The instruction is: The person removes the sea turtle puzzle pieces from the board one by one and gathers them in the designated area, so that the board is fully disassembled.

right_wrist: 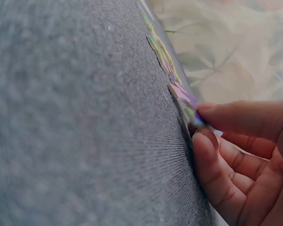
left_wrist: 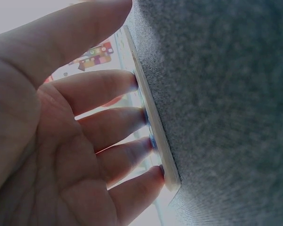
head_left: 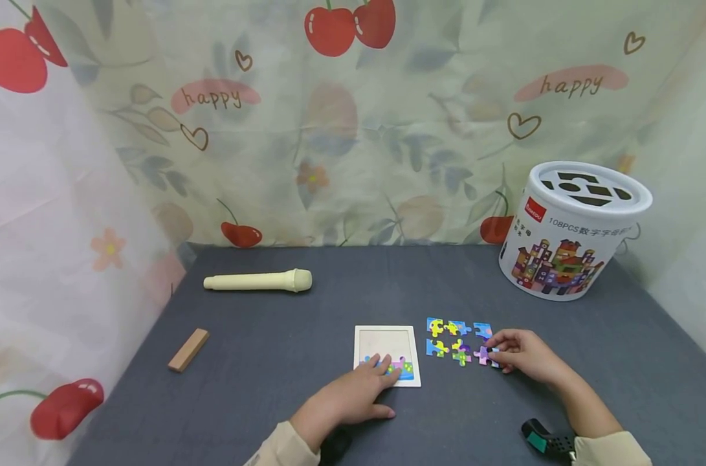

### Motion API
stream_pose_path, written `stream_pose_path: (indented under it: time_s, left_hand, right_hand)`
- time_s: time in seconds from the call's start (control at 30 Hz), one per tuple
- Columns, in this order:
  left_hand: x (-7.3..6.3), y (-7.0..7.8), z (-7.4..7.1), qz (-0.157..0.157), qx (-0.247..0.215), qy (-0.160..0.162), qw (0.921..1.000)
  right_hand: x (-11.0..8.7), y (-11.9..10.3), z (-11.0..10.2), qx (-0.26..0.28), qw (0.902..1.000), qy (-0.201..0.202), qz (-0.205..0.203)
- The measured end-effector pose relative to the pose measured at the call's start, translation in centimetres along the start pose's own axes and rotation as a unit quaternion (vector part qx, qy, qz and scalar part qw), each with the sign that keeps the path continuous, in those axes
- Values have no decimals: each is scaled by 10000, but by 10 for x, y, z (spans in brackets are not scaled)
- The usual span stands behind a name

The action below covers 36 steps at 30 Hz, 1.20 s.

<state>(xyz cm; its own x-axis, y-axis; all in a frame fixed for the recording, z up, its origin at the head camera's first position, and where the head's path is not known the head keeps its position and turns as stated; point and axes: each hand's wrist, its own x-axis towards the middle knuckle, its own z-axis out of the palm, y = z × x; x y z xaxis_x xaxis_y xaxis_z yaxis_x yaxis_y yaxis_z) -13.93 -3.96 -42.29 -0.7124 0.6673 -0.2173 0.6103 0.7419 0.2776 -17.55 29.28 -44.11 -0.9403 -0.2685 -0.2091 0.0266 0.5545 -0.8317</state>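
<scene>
A white-framed puzzle tray lies flat on the dark table, its lower part filled with colourful pieces and its upper part bare. My left hand rests on the tray's lower left with fingers spread; in the left wrist view the fingertips press along its edge. To the right of the tray lie several loose jigsaw pieces in two rows. At the right end of the near row, my right hand pinches a purple jigsaw piece between thumb and forefinger, its near end tipped up from the table.
A white bucket with a slotted lid stands at the back right. A cream toy microphone lies at the back left, with a wooden block nearer on the left. A black and teal strap sits by my right wrist.
</scene>
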Motion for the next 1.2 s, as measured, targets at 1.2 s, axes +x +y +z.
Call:
stream_pose_path:
  time_s: [1.2]
  left_hand:
    - [0,-2,1,32,-74,15,10000]
  right_hand:
    - [0,1,1,-740,9960,493,-62]
